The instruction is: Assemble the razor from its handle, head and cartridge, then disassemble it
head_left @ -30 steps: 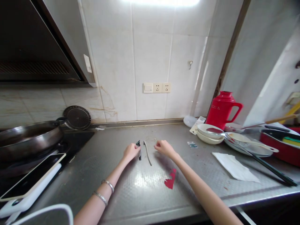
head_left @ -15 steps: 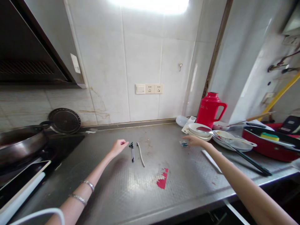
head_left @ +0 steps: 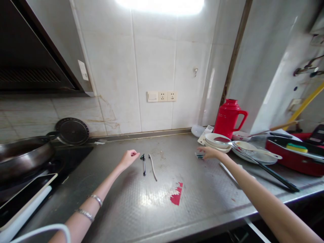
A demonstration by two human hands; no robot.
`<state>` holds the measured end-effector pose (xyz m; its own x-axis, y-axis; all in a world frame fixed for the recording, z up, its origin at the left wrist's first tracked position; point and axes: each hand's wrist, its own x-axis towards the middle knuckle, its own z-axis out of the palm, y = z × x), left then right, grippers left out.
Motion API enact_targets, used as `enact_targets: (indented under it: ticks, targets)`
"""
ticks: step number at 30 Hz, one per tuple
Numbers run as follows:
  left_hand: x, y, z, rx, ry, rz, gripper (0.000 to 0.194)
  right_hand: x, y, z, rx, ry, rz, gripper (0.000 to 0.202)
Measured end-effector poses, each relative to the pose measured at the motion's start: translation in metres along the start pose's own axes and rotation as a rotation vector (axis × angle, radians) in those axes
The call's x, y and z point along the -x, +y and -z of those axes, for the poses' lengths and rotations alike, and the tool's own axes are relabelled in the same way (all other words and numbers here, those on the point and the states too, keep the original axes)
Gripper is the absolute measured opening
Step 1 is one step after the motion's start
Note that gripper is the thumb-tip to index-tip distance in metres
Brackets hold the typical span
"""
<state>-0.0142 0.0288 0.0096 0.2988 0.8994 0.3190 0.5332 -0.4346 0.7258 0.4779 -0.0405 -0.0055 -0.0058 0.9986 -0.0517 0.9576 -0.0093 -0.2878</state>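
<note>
"Head view: where are the hands?"
"Left hand curls just left of the razor, holding nothing visible; right hand, well right of it, covers part of a small packet, grip unclear."
"Why palm-down?"
"Probably because the packet lies flat."

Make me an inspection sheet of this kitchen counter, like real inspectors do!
Surface: metal counter, marked in places, with a ragged red patch.
Things at hand: razor-like tool, thin white strip and small packet.
Clutter: stacked bowls and red pot on the right; metal pan on the left.
Grips: left hand, fingers curled beside the razor-like tool; right hand at the packet, hold unclear.
Cables: white cord-like loop, lower left; can't tell what it is.
Surroundings: tiled wall with sockets; red flask behind the bowls.
</note>
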Motion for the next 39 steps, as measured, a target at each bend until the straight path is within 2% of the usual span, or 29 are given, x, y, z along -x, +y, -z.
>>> enact_targets:
  ticks: [3,7,13,19,22,26,35,37,39]
  targets:
    - [-0.004,0.003,-0.004,-0.039,-0.016,-0.018,0.026,-0.001,-0.011,0.001,-0.023,0.034,0.045,0.069]
    - [-0.009,0.012,-0.015,-0.184,-0.093,-0.042,0.018,-0.011,-0.043,0.000,-0.054,0.046,0.129,0.071]
    - [-0.007,0.019,-0.024,-0.353,-0.085,-0.004,0.013,-0.032,-0.112,-0.013,-0.038,-0.013,0.267,0.071]
    - [0.005,0.010,-0.027,-0.383,-0.095,0.101,0.013,-0.045,-0.189,-0.033,0.034,-0.107,0.382,0.073]
    - [0.011,0.005,-0.030,-0.398,-0.083,0.140,0.014,-0.051,-0.214,-0.041,0.054,-0.150,0.408,0.073]
    - [0.018,-0.002,-0.034,-0.395,-0.080,0.157,0.013,-0.060,-0.227,-0.048,0.061,-0.159,0.425,0.073]
    - [0.023,-0.009,-0.037,-0.364,-0.027,0.191,0.018,-0.066,-0.222,-0.060,-0.088,-0.160,0.403,0.075]
    - [0.022,-0.009,-0.036,-0.355,-0.015,0.202,0.019,-0.066,-0.218,-0.060,-0.143,-0.124,0.402,0.071]
    - [0.020,-0.011,-0.035,-0.350,-0.010,0.207,0.018,-0.066,-0.211,-0.062,-0.214,-0.034,0.394,0.058]
